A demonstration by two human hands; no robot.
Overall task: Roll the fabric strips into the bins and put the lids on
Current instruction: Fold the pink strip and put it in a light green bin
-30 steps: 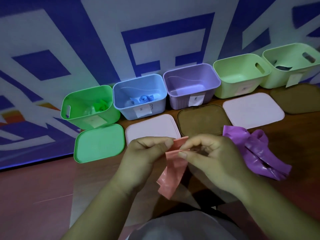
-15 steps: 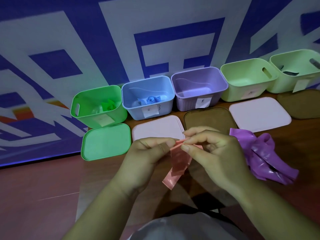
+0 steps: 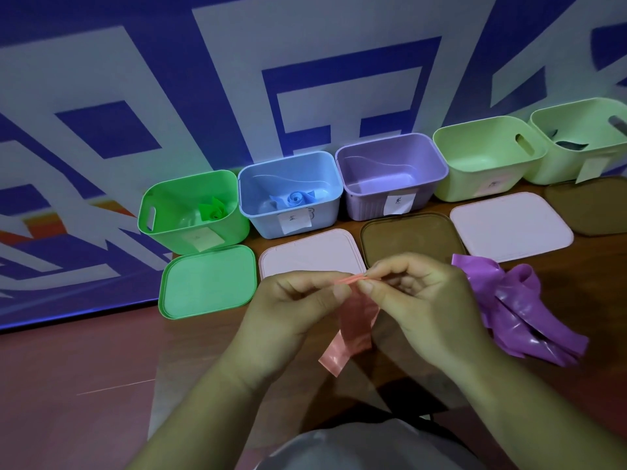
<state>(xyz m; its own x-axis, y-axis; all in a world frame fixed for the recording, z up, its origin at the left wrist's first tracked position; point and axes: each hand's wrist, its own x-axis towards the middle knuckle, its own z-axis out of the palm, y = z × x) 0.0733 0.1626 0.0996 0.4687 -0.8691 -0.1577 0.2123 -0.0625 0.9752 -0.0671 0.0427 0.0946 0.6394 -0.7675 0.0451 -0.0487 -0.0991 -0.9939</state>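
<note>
A pink fabric strip [image 3: 353, 329] hangs between my hands, its top end pinched by my left hand [image 3: 295, 310] and my right hand [image 3: 420, 300] above the table's front. A crumpled purple strip [image 3: 515, 303] lies to the right of my right hand. Several open bins line the wall: green [image 3: 176, 228] with a green roll, blue [image 3: 322, 218] with a blue roll, purple [image 3: 431, 195], and two pale green ones [image 3: 458, 184] [image 3: 543, 164]. Lids lie in front of them: green [image 3: 207, 283], pink [image 3: 305, 256], brown [image 3: 407, 232], pink [image 3: 512, 225], brown [image 3: 590, 205].
The brown wooden table [image 3: 210, 334] carries everything and its left edge runs near the green lid. A reddish floor [image 3: 68, 385] lies to the left. A blue and white patterned wall [image 3: 237, 79] stands right behind the bins.
The loose tail of the pink strip has grown shorter as my fingers turn its top end. The view has shifted slightly, so the bins sit further right.
</note>
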